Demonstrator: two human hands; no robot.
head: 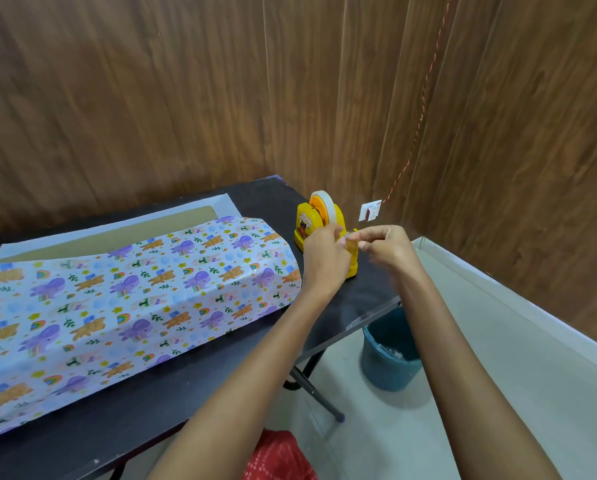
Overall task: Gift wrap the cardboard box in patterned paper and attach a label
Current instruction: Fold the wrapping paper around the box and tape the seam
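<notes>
Patterned paper (pixel 123 299) with bears and elephants drapes over a long box shape on the black table (pixel 352 299). A strip of brown cardboard (pixel 144 230) shows behind it, over the paper's white underside. A yellow tape dispenser (pixel 319 221) with a white tape roll stands at the table's right end. My left hand (pixel 324 258) is at the dispenser's front, fingers curled at the cutter. My right hand (pixel 385 245) pinches a short piece of clear tape just right of the dispenser.
A blue bucket (pixel 390 351) stands on the floor under the table's right corner. A white wall switch (pixel 369 211) with a red twisted wire sits behind the dispenser. Wood-panelled walls close in the back and right. Red cloth shows at the bottom edge.
</notes>
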